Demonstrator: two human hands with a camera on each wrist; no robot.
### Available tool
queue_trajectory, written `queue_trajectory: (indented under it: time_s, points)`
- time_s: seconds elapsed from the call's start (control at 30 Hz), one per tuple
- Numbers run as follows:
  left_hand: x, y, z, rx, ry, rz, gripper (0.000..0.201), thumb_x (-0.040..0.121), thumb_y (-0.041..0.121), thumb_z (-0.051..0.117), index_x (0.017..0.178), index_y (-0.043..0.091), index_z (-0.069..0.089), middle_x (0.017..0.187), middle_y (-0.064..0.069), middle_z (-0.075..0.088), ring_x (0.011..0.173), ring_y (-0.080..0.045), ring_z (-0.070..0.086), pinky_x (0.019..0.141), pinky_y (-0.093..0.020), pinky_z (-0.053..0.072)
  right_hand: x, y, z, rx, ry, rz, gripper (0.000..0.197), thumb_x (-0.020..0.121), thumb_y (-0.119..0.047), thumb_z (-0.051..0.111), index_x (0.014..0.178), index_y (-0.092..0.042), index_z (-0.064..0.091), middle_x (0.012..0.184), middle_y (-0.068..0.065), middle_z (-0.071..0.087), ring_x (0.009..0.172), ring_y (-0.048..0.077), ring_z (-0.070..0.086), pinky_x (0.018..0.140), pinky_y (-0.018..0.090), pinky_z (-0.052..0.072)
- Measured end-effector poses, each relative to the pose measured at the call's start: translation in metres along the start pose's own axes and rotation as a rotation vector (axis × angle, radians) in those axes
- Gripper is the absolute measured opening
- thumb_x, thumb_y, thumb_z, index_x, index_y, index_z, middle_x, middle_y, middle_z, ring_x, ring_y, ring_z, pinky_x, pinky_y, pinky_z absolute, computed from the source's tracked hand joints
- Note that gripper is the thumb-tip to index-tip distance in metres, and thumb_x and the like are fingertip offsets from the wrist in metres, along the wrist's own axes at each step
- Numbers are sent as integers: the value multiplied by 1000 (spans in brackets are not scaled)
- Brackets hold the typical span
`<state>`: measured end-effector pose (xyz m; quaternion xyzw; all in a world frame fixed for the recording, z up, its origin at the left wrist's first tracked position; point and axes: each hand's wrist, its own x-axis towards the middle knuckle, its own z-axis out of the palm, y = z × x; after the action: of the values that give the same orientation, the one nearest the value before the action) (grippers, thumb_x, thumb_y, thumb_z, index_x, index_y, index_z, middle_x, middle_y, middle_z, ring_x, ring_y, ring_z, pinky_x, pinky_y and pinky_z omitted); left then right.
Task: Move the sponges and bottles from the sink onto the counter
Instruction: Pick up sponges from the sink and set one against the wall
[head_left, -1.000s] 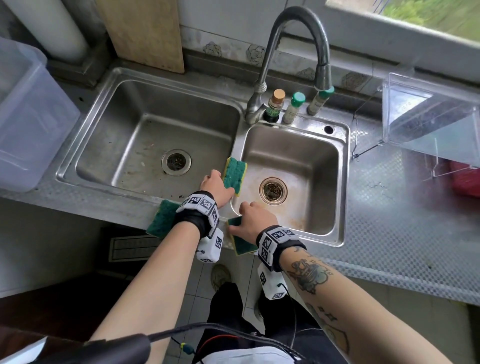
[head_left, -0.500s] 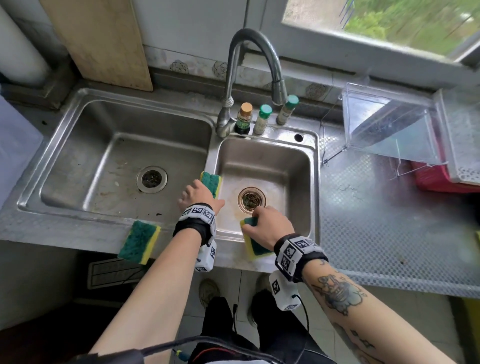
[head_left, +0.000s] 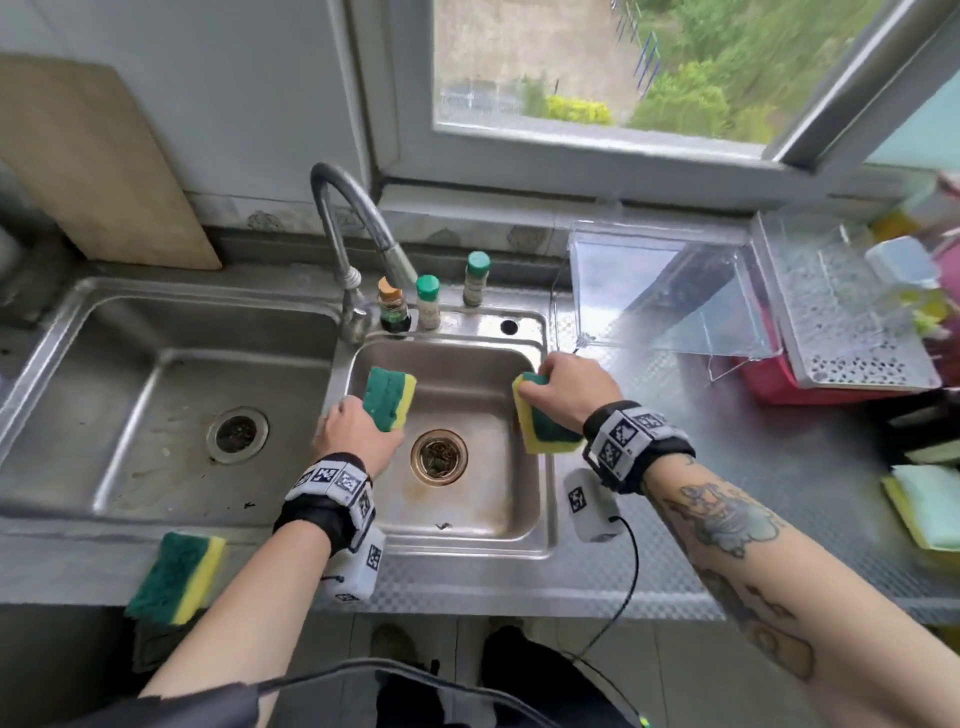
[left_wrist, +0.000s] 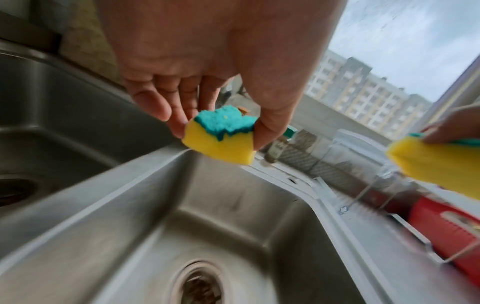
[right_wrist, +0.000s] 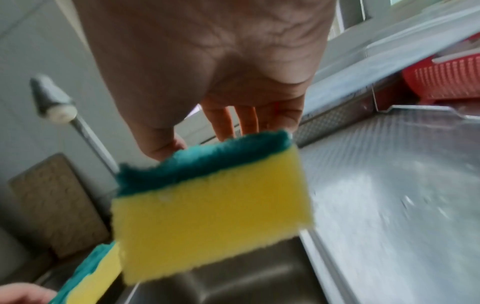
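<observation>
My left hand (head_left: 358, 434) pinches a green-and-yellow sponge (head_left: 388, 398) (left_wrist: 221, 136) in the air over the left side of the small sink basin (head_left: 363, 512). My right hand (head_left: 569, 389) grips a second green-and-yellow sponge (head_left: 540, 426) (right_wrist: 210, 203) above the basin's right rim, beside the steel counter (head_left: 753, 519). A third sponge (head_left: 179, 577) lies on the front ledge, overhanging its edge. Three small bottles stand on the ledge behind the basin: one with a cork top (head_left: 392, 309) and two with green caps (head_left: 428, 301) (head_left: 475, 278).
The tap (head_left: 343, 249) arches over the divider between the basins. The large basin (head_left: 47, 400) is on the left. A clear plastic box (head_left: 665, 291), a red basket (head_left: 779, 379) and a perforated tray (head_left: 852, 322) crowd the back right. Pale sponges (head_left: 924, 512) lie at the far right.
Both hands have lifted their sponges and moved rightwards; the right hand went from the basin's front rim to its right rim. My head has tilted up, showing the window.
</observation>
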<state>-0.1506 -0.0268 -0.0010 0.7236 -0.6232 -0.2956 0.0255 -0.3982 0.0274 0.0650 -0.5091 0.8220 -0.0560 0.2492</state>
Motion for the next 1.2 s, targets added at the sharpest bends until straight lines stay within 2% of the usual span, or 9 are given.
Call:
queue_trajectory:
  time_s: [0.13, 0.27, 0.37, 0.5, 0.63, 0.7, 0.8, 0.97, 1.2]
  points:
    - [-14, 66, 4, -50, -8, 103, 61, 69, 43, 72, 120, 17, 50, 120, -9, 57, 111, -32, 57, 96, -41, 48, 35, 23, -63, 32, 108, -26, 34, 83, -50, 57, 92, -17, 59, 82, 2, 60, 72, 20, 56, 62, 28, 39]
    - [-19, 121, 7, -78, -2, 174, 60, 70, 44, 71, 119, 18, 50, 119, -8, 57, 112, -30, 57, 97, -41, 47, 82, 47, -114, 28, 199, 25, 42, 81, -52, 55, 92, -12, 62, 84, 7, 63, 77, 27, 58, 69, 31, 47]
    - [-21, 148, 10, -79, -7, 189, 60, 72, 42, 71, 122, 20, 46, 123, -7, 55, 114, -28, 56, 99, -41, 46, 117, 56, -133, 15, 207, 48, 45, 79, -51, 55, 86, -8, 63, 83, 12, 67, 73, 29, 60, 63, 30, 43]
    - [-20, 169, 15, -90, -6, 192, 58, 73, 40, 72, 119, 20, 44, 122, -6, 56, 113, -26, 56, 97, -39, 46, 162, 57, -141, 1, 158, 56, 43, 76, -52, 58, 84, -9, 59, 90, 14, 68, 76, 30, 59, 65, 30, 42]
    - [-20, 181, 21, -63, 4, 155, 61, 72, 40, 71, 123, 20, 44, 125, -5, 56, 116, -27, 55, 98, -39, 45, 192, 51, -134, 2, 142, 74, 59, 79, -48, 61, 120, -8, 48, 121, 15, 59, 107, 35, 60, 78, 36, 44]
    - [-18, 188, 23, -70, 4, 146, 61, 73, 40, 70, 124, 20, 44, 126, -5, 56, 116, -27, 55, 99, -40, 45, 202, 47, -128, 19, 143, 75, 64, 81, -45, 62, 128, -7, 40, 130, 17, 51, 113, 36, 56, 84, 39, 45]
    - [-16, 198, 23, -78, -2, 150, 62, 74, 40, 69, 126, 19, 43, 127, -4, 55, 117, -26, 55, 100, -41, 45, 214, 42, -123, 41, 147, 70, 67, 82, -42, 65, 130, -6, 36, 133, 18, 44, 116, 38, 54, 89, 43, 46]
    - [-14, 209, 26, -99, -8, 142, 60, 73, 39, 69, 123, 19, 43, 125, -3, 56, 116, -26, 55, 99, -42, 45, 224, 45, -125, 87, 121, 90, 73, 79, -41, 73, 130, -4, 35, 135, 20, 41, 117, 40, 53, 90, 44, 47]
    - [-9, 222, 26, -111, 2, 152, 62, 71, 41, 70, 124, 20, 45, 124, -2, 59, 114, -25, 57, 99, -43, 47, 224, 57, -129, 158, 132, 71, 69, 81, -46, 69, 126, -2, 39, 131, 22, 52, 116, 39, 55, 93, 44, 47]
